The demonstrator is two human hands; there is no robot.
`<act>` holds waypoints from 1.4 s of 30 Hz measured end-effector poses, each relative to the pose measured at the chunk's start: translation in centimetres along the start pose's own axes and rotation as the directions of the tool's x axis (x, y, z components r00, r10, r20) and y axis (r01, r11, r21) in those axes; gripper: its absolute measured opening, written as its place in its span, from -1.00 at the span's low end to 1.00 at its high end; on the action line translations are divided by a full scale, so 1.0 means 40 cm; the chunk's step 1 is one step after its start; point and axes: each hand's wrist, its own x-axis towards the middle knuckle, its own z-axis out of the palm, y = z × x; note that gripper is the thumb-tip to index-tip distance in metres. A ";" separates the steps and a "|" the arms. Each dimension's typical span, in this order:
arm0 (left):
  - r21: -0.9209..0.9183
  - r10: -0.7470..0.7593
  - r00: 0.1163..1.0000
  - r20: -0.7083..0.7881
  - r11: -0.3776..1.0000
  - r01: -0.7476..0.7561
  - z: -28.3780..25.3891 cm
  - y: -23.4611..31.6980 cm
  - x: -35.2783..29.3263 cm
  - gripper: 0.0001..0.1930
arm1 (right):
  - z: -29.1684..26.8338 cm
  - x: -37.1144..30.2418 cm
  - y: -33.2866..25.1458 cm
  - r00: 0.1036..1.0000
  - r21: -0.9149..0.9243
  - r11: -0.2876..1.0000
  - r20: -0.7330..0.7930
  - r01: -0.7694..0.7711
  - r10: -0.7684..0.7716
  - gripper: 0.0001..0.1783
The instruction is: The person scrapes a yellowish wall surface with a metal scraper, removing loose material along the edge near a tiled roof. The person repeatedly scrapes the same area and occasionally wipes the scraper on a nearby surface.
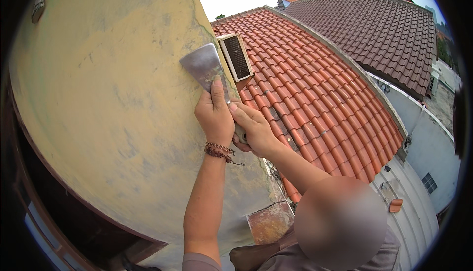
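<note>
A wide-bladed metal scraper (201,61) lies against the yellow painted wall (113,93), its broad edge pointing up and left. My right hand (256,130) is closed round its handle, of which only a small end with a hole shows. Higher up, my left hand (215,118) grips the lower blade, the thumb pressed flat along the metal. Braided bracelets (220,152) circle my left wrist. Grey patches and worn paint mark the wall around the blade. The left fingers are partly hidden behind the tool.
A framed vent grille (236,56) sits at the wall's right edge, close to the blade. Beyond it slopes an orange tiled roof (315,93), with a brown tiled roof (364,29) farther off. A dark opening lies below left. A blurred disc covers part of the lower right.
</note>
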 end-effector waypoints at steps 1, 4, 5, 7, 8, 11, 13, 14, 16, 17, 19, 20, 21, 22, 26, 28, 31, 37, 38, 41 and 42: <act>-0.006 -0.020 1.000 0.019 1.000 0.020 -0.004 0.001 -0.002 -0.52 | 0.001 0.001 0.001 1.000 0.005 1.000 -0.006 -0.008 0.008 -0.61; 0.008 -0.004 1.000 -0.024 1.000 0.005 0.003 -0.038 -0.029 -0.50 | -0.024 -0.010 0.039 0.999 0.002 1.000 0.038 0.003 -0.003 -0.60; 0.020 0.014 0.998 -0.056 1.000 -0.012 0.005 -0.052 -0.036 -0.50 | -0.022 -0.016 0.040 0.999 -0.020 1.000 0.044 0.003 -0.003 -0.57; 0.057 0.071 0.996 -0.054 0.996 -0.068 0.004 -0.051 -0.026 -0.54 | -0.025 -0.025 0.033 0.999 -0.068 0.998 0.046 0.011 -0.008 -0.50; 0.075 0.100 0.994 -0.053 0.993 -0.096 0.001 -0.050 -0.018 -0.55 | -0.017 -0.016 0.023 0.999 -0.045 0.999 0.039 0.022 -0.020 -0.52; -0.071 -0.006 0.999 0.034 0.997 0.009 -0.011 -0.019 0.009 -0.55 | 0.001 0.009 0.013 1.000 0.007 1.000 0.024 0.021 -0.021 -0.57; -0.007 0.002 1.000 0.005 1.000 -0.001 -0.018 -0.040 -0.016 -0.55 | -0.002 -0.001 0.035 0.999 -0.001 1.000 0.031 -0.008 0.008 -0.55; 0.025 0.007 1.000 -0.009 1.000 -0.006 -0.022 -0.052 -0.033 -0.54 | -0.004 -0.018 0.049 0.999 -0.004 1.000 0.032 -0.030 0.030 -0.55; 0.053 0.033 0.999 -0.014 0.998 -0.032 -0.026 -0.074 -0.060 -0.52 | -0.006 -0.053 0.068 0.997 -0.009 0.997 0.036 -0.071 0.072 -0.52; 0.067 0.047 0.999 -0.016 0.997 -0.046 -0.026 -0.078 -0.066 -0.51 | -0.004 -0.052 0.066 0.998 0.000 0.999 0.029 -0.049 0.049 -0.52; 0.080 0.041 0.999 0.032 0.996 -0.044 -0.035 -0.066 -0.036 -0.53 | 0.015 -0.041 0.052 1.000 0.027 1.000 0.014 -0.012 0.012 -0.52; 0.084 0.036 0.998 0.057 0.996 -0.041 -0.041 -0.057 -0.024 -0.54 | 0.018 -0.031 0.054 0.999 0.034 0.999 0.031 -0.009 0.008 -0.51; 0.048 0.006 0.997 0.071 0.999 -0.010 -0.045 -0.049 -0.022 -0.53 | 0.018 -0.020 0.057 0.999 0.042 0.999 0.048 -0.005 0.003 -0.51; 0.013 -0.023 0.996 0.085 1.000 0.022 -0.047 -0.041 -0.022 -0.52 | 0.015 -0.016 0.062 0.998 0.049 0.999 0.064 0.000 -0.003 -0.51; 0.024 -0.101 0.994 0.050 0.995 0.099 -0.052 -0.089 -0.102 -0.53 | -0.010 -0.075 0.114 0.999 -0.030 0.999 0.017 -0.042 0.042 -0.54; 0.048 -0.150 0.986 0.075 0.988 0.147 -0.053 -0.155 -0.188 -0.54 | -0.040 -0.147 0.178 0.998 -0.029 0.998 -0.032 -0.048 0.047 -0.56; 0.086 -0.128 0.987 0.095 0.989 0.120 -0.024 -0.200 -0.286 -0.53 | -0.076 -0.231 0.225 0.991 -0.108 0.994 -0.130 -0.027 0.013 -0.57; -0.110 -0.106 0.981 0.165 0.986 0.125 0.034 -0.149 -0.202 -0.53 | -0.087 -0.182 0.162 0.976 -0.192 0.977 -0.178 0.090 -0.124 -0.62; -0.134 -0.155 0.972 0.179 0.975 0.180 0.041 -0.154 -0.193 -0.54 | -0.086 -0.176 0.150 0.979 -0.141 0.986 -0.175 0.084 -0.108 -0.65; -0.165 -0.155 0.942 0.297 0.964 0.210 0.035 -0.187 -0.202 -0.54 | -0.082 -0.185 0.176 0.938 -0.297 0.942 -0.254 0.157 -0.237 -0.66; -0.186 -0.161 0.936 0.312 0.956 0.226 0.034 -0.188 -0.205 -0.54 | -0.079 -0.189 0.180 0.928 -0.329 0.930 -0.269 0.164 -0.259 -0.65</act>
